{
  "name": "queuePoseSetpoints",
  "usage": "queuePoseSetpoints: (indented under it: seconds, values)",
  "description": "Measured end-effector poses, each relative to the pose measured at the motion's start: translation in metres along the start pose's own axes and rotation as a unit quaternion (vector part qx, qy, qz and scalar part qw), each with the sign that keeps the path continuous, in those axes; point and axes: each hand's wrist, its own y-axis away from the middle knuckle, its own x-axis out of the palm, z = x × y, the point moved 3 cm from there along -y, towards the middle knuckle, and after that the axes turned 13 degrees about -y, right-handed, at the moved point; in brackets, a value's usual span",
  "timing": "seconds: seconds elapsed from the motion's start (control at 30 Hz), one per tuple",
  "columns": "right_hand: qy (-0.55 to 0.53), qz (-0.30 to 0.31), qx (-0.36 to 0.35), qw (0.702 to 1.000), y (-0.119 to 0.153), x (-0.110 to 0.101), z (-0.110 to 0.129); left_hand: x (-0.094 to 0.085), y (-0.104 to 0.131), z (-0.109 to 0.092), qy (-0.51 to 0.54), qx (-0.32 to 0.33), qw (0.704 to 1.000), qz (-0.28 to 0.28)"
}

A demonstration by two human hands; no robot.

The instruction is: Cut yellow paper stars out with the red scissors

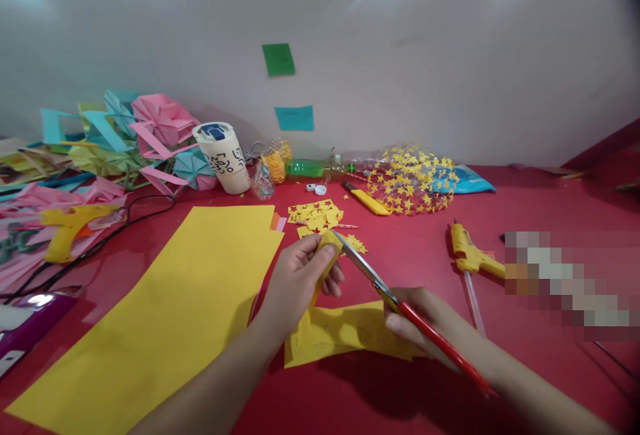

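My left hand (305,271) pinches a folded strip of yellow paper (331,241) between thumb and fingers, above the red table. In my right hand (417,321) is a pair of scissors (440,341) with long red handles. Their blades point up and left, with the tips at the edge of the folded strip. Below both hands lie loose yellow paper pieces (350,328). Just beyond my left hand are yellow scraps with star-shaped holes (313,213) and a small pile of cut yellow stars (356,244).
Large yellow sheets (200,288) lie at left, beside a yellow glue gun (70,228) and folded paper ornaments (163,121). A cup (225,158), green bottle (310,168), yellow cutter (370,201) and star-covered clear ball (413,181) stand behind. Another glue gun (470,255) is at right.
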Motion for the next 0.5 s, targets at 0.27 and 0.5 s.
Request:
queuePoseSetpoints:
  seconds: [0.27, 0.5]
  values:
    - [-0.023, 0.019, 0.027, 0.999, 0.003, 0.001, 0.009, 0.000, 0.001, -0.002, 0.004, -0.007, 1.000, 0.005]
    - [-0.042, 0.020, 0.059, 0.997, 0.001, 0.003, 0.018, 0.002, 0.002, 0.000, 0.041, -0.016, 0.999, 0.008]
